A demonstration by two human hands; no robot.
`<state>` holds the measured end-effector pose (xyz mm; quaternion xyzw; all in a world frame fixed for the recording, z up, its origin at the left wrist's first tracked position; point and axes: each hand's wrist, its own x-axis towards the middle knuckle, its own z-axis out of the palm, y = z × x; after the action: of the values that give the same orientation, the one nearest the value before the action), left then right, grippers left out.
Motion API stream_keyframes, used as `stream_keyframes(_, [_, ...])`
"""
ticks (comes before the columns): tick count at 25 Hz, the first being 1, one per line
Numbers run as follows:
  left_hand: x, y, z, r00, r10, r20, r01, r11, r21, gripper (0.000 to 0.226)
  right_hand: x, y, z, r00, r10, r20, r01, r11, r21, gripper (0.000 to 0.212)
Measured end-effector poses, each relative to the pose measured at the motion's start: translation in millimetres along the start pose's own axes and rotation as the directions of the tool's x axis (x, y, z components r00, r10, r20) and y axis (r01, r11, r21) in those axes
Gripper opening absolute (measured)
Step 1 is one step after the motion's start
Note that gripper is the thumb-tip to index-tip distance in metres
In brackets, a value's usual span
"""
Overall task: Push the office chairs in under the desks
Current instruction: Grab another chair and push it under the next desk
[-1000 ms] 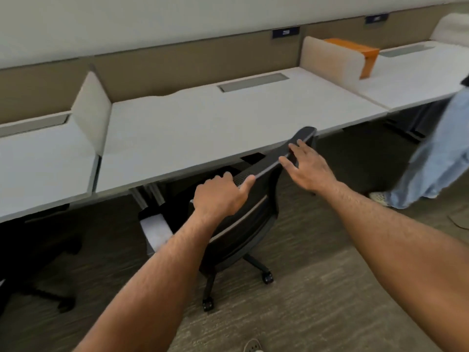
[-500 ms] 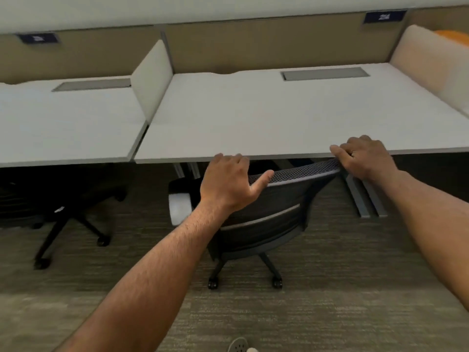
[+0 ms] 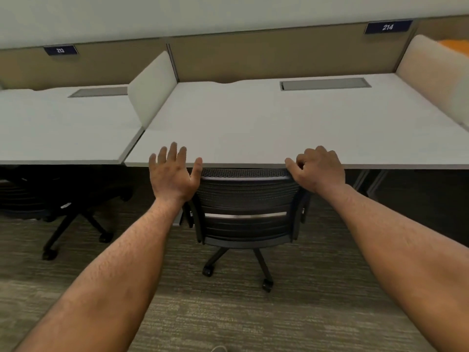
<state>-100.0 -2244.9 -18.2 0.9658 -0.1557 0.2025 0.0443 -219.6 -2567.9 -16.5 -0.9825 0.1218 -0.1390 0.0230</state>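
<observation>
A black mesh office chair (image 3: 245, 199) stands squarely facing the white desk (image 3: 253, 128), labelled 214. Its seat is hidden under the desktop and the top of its backrest sits right at the desk's front edge. My left hand (image 3: 172, 174) hovers by the backrest's upper left corner with its fingers spread and holds nothing. My right hand (image 3: 317, 168) is curled over the backrest's upper right corner, with the fingertips hidden.
A second black chair (image 3: 63, 199) sits tucked under the left desk (image 3: 63, 128), labelled 213. Grey dividers (image 3: 152, 90) separate the desks, and something orange (image 3: 454, 45) shows at the far right. Carpet floor (image 3: 228, 313) lies below me.
The chair has turned square to the desk and rolled in until its backrest meets the edge. My left hand has let go and spread its fingers. My view has swung to face the desk.
</observation>
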Motion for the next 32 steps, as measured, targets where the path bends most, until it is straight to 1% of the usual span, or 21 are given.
stream_keyframes(2, [2.1,5.3,4.0,0.992,-0.108,0.059,0.111,0.993,-0.046,0.084,4.9,2.3,1.5,1.000,0.005,-0.012,-0.005,1.000,-0.001,0.060])
stream_keyframes(4, [7.9,13.6,8.7,0.983,-0.151,0.107,0.160,0.984,-0.078,0.086,9.7,10.2,1.9,1.000,0.006,-0.025,-0.005,1.000,0.010,0.059])
stream_keyframes(5, [13.0,17.3,10.4,0.981,-0.152,0.124,0.164,0.982,-0.091,0.086,14.1,14.7,2.9,1.000,0.008,-0.028,-0.008,1.000,0.010,0.059])
stream_keyframes(8, [24.6,21.6,13.9,0.976,-0.128,0.177,0.155,0.977,-0.149,0.086,20.7,24.4,5.6,0.999,0.017,-0.028,-0.017,1.000,0.008,0.067])
stream_keyframes(12, [41.8,27.0,18.9,0.966,-0.096,0.240,0.156,0.958,-0.242,0.091,30.8,36.8,5.9,0.999,0.033,-0.009,-0.033,0.999,0.001,0.076])
stream_keyframes(14, [49.9,29.0,22.0,0.966,-0.058,0.252,0.134,0.947,-0.293,0.099,34.9,44.5,5.8,1.000,0.029,-0.005,-0.029,1.000,-0.006,0.081])
stream_keyframes(17, [58.0,29.7,25.8,0.964,0.039,0.262,0.061,0.930,-0.361,0.118,39.4,53.2,5.2,1.000,0.018,0.016,-0.018,1.000,-0.008,0.088])
stream_keyframes(19, [65.0,29.8,29.3,0.960,0.081,0.269,0.024,0.930,-0.366,0.127,44.7,57.6,4.9,1.000,0.017,0.023,-0.017,1.000,-0.005,0.091])
stream_keyframes(21, [72.1,30.0,31.8,0.956,0.101,0.274,-0.004,0.943,-0.333,0.131,48.8,59.2,4.4,1.000,0.019,0.025,-0.019,1.000,-0.007,0.092])
stream_keyframes(24, [80.2,35.6,39.9,0.955,0.104,0.277,-0.014,0.951,-0.308,0.127,55.1,66.6,9.2,0.999,0.041,0.018,-0.041,0.999,-0.019,0.092])
stream_keyframes(27, [81.4,40.4,42.6,0.958,0.061,0.279,0.030,0.951,-0.308,0.120,61.6,71.1,10.5,0.996,0.070,0.052,-0.067,0.996,-0.054,0.093])
stream_keyframes(30, [72.7,45.7,45.8,0.949,0.033,0.313,0.042,0.972,-0.230,0.111,66.9,71.6,17.2,0.996,0.075,0.047,-0.071,0.993,-0.097,0.087])
stream_keyframes(32, [67.6,56.2,39.5,0.945,-0.028,0.327,0.100,0.974,-0.205,0.103,66.5,72.2,11.2,0.987,0.140,0.081,-0.134,0.988,-0.079,0.083])
